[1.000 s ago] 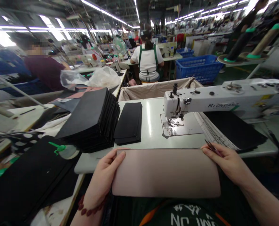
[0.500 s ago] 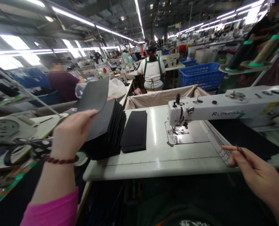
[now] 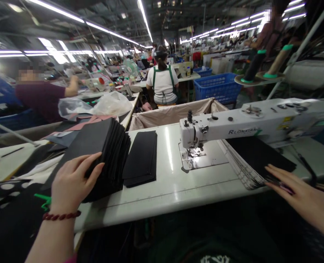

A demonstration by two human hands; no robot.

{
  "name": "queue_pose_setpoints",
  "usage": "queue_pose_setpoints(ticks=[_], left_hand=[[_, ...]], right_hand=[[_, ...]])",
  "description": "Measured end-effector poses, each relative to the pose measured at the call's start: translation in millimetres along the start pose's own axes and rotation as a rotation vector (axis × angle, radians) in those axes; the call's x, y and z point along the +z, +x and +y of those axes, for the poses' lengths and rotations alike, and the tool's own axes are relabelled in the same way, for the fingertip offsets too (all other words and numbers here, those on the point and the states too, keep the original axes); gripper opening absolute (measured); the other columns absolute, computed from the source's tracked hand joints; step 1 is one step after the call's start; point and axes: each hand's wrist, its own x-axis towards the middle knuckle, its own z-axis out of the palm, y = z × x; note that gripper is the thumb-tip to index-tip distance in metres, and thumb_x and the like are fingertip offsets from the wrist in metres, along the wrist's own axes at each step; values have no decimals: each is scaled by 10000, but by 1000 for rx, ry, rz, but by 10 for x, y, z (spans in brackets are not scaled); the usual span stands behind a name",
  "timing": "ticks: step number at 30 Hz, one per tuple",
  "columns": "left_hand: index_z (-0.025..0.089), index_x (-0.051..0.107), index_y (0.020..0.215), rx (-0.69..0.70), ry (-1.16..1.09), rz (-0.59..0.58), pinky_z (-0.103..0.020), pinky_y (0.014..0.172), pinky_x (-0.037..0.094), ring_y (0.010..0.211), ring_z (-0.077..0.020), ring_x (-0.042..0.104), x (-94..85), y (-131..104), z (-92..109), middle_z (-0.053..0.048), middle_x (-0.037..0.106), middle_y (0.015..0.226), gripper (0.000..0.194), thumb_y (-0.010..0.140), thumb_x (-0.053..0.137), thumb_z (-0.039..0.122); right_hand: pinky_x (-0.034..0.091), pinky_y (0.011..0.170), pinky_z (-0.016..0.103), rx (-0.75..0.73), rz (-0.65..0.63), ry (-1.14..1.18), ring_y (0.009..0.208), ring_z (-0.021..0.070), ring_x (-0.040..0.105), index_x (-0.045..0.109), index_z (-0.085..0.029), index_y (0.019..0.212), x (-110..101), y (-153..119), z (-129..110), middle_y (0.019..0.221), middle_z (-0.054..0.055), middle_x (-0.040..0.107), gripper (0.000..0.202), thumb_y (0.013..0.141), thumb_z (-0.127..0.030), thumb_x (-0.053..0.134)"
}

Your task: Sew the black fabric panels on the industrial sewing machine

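My left hand (image 3: 76, 179) rests on the near end of a tall stack of black rectangular pieces (image 3: 89, 137), fingers together on top and thumb held apart; no piece is lifted. Beside that stack lies a low pile of narrower black pieces (image 3: 140, 157). At the right, my right hand (image 3: 296, 191) has its fingers stretched along the near corner of black pieces with pale edges (image 3: 260, 155). A small dark tool, apparently thread snips (image 3: 286, 188), is tucked in its palm, mostly hidden. Between the hands stands a white sewing machine (image 3: 222, 126).
A beige cloth-lined bin (image 3: 170, 114) adjoins the table's far side. Beyond it are a blue basket (image 3: 216, 87) and a seated person in a white top (image 3: 162, 84). Thread cones (image 3: 255, 67) stand at right. Another person in a dark top (image 3: 41, 95) is at left.
The sheet my left hand held raised is down, and that hand has opened on the stack. My right fingers have straightened onto the pale-edged pieces. The view has shifted to the right.
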Motion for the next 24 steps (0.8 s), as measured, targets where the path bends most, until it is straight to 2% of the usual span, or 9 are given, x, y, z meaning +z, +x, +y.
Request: queue_pose_setpoints(ticks=[4,7,8,11,13,16,18,20,24], left_hand=[[394,474,1383,-2,-124,163,-516,1107,349,1226,-296,514,118,-111,251,32,533,1366,557,855,635,328],[349,562,1307,23,-375,139,-490,1081,389,1157,-278,561,251,-205,728,-10,582,1294,485,834,651,285],[310,586,1274,20,-515,56,-475,1057,412,1128,-269,576,314,-235,941,-36,600,1251,421,856,628,289],[214,511,1310,-130,-1095,-404,-413,926,505,1004,-227,632,529,-309,1672,-100,634,1137,363,981,437,348],[198,354,1417,-282,-1477,-715,-418,878,533,984,-229,650,645,-327,2150,-140,625,1167,459,1015,321,419],[244,137,1510,-347,-1709,-1014,-420,884,533,1020,-241,655,736,-311,2680,-150,614,1205,632,986,420,454],[292,46,1529,-263,-1678,-1097,-417,876,537,987,-236,668,766,-312,2846,-120,629,1185,803,924,567,385],[318,91,1532,-163,-1553,-1084,-436,911,528,1009,-240,662,799,-361,2851,-98,625,1211,822,889,602,290],[318,251,1504,-120,-1272,-902,-477,1107,382,1317,-258,469,876,-606,2505,-64,450,1459,659,908,505,200]], right_hand=[[505,844,311,-147,-114,-126,1126,212,623,570,-404,1296,-57,-10,92,1319,-13,617,415,904,-287,500],[476,904,306,-176,-73,-20,1073,215,645,643,-346,1191,-155,7,63,1225,26,668,333,898,-242,526],[478,902,310,-192,-47,14,1051,218,652,651,-324,1172,-197,4,10,1199,40,676,315,890,-235,544],[496,855,327,-332,-38,34,978,213,670,617,-277,1206,-293,-63,-355,1153,60,689,367,854,-183,575],[502,812,320,-507,-144,83,950,205,674,578,-261,1245,-278,-150,-761,1096,60,710,414,843,-164,567],[470,605,284,-715,-414,224,705,160,666,632,-221,1080,-86,-286,-1404,870,46,728,204,911,-249,521],[437,565,280,-780,-548,300,633,145,640,642,-204,962,113,-347,-1689,764,19,703,185,954,-286,477],[437,585,241,-819,-678,470,674,118,649,640,-197,966,316,-360,-1789,803,-1,707,183,959,-300,489],[473,760,181,-646,-835,771,900,101,660,620,-217,1138,695,-143,-1598,1026,9,707,250,950,-350,524]])
